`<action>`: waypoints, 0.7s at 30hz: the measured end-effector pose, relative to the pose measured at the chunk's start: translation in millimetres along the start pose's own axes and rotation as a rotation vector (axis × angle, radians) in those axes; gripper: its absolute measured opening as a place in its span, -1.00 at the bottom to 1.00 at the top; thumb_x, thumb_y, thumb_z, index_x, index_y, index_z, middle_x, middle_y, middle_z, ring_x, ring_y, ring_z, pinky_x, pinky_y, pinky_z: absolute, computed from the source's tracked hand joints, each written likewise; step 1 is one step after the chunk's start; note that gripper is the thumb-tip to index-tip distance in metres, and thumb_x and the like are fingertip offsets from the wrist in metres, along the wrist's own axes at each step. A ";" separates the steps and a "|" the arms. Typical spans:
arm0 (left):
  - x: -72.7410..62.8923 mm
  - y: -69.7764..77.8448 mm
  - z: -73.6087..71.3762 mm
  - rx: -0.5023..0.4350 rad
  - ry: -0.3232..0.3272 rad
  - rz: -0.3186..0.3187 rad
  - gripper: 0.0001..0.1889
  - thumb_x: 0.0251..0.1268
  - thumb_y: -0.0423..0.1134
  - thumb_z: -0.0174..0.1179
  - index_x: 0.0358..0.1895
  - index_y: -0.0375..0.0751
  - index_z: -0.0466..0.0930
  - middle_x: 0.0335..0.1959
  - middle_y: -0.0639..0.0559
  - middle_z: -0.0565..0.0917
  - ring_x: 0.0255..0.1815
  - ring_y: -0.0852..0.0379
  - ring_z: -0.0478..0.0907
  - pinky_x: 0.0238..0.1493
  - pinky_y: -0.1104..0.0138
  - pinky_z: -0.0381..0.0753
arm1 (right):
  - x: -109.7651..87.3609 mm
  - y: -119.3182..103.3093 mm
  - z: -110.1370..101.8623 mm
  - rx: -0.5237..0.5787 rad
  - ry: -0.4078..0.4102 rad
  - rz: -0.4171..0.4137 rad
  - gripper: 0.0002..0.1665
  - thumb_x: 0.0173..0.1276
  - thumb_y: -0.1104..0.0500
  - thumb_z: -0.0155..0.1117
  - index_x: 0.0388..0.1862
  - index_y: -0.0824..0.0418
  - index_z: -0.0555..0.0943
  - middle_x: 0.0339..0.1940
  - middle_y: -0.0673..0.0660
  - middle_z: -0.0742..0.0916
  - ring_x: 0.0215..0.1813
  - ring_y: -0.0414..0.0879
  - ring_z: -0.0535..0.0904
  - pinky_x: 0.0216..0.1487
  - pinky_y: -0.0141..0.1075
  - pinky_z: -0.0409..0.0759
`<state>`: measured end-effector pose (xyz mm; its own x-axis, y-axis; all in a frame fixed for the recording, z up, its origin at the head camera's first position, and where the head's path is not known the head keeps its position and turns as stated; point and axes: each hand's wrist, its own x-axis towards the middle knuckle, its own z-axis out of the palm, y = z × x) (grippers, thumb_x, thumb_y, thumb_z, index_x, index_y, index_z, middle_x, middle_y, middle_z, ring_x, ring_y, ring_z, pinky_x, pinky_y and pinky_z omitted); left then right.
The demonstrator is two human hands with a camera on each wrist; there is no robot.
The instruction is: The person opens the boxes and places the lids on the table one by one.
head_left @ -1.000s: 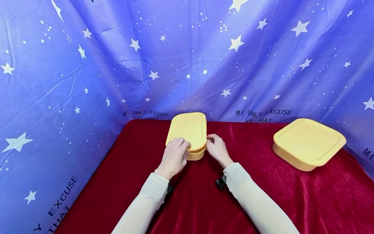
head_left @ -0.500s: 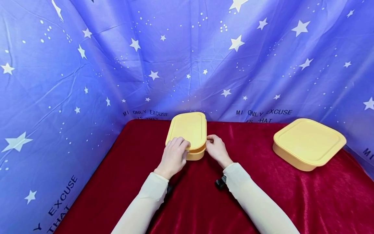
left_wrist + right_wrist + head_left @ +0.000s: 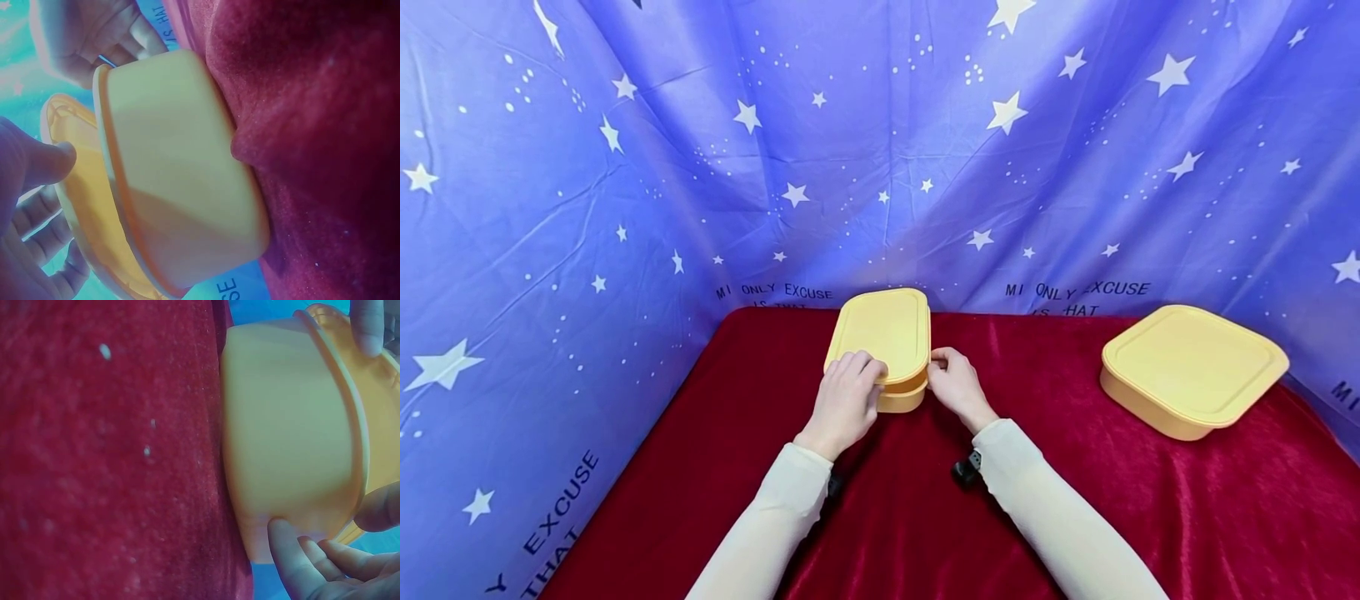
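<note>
Tilted lid [image 3: 886,329] over a yellow box [image 3: 901,402], twelve o'clock on the desk [image 3: 910,517].
I see the left hand [image 3: 844,396] pinch the lid's six-o'clock edge; the right hand [image 3: 958,383] touches the box's three-o'clock wall, but whether it grips, I cannot tell.

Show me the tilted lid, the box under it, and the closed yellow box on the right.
Tilted lid [image 3: 883,330]: head view, middle of its top face.
Box under it [image 3: 178,165]: left wrist view, its outer wall.
Closed yellow box [image 3: 1195,365]: head view, middle of its lid.
</note>
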<state>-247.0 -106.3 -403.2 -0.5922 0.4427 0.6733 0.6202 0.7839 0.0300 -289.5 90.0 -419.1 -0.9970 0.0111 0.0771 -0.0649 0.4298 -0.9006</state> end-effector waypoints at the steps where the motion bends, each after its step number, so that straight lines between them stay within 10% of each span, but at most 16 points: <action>1: 0.1 0.1 0.3 -0.001 -0.002 -0.003 -0.81 0.11 -0.38 0.28 -0.22 -0.10 0.53 -0.31 0.08 0.49 -0.26 0.05 0.42 -0.32 0.28 0.35 | -0.2 0.1 -0.1 0.000 -0.002 0.001 -0.62 0.32 0.23 -0.03 0.07 0.33 0.51 -0.18 0.19 0.65 -0.25 -0.05 0.62 -0.16 -0.24 0.56; 21: 2.6 1.0 -2.8 -0.014 0.056 -0.008 -0.81 0.10 -0.42 0.26 -0.22 -0.13 0.54 -0.29 0.05 0.51 -0.24 0.02 0.44 -0.33 0.24 0.36 | 1.7 1.2 -1.3 0.023 -0.012 0.013 -0.62 0.29 0.26 0.00 0.06 0.33 0.52 -0.20 0.19 0.66 -0.29 -0.07 0.64 -0.20 -0.27 0.60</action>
<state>-246.5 -105.6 -399.3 -0.5679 0.4106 0.7134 0.6227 0.7811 0.0461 -291.2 91.7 -419.5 -0.9982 0.0058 0.0600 -0.0525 0.4086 -0.9112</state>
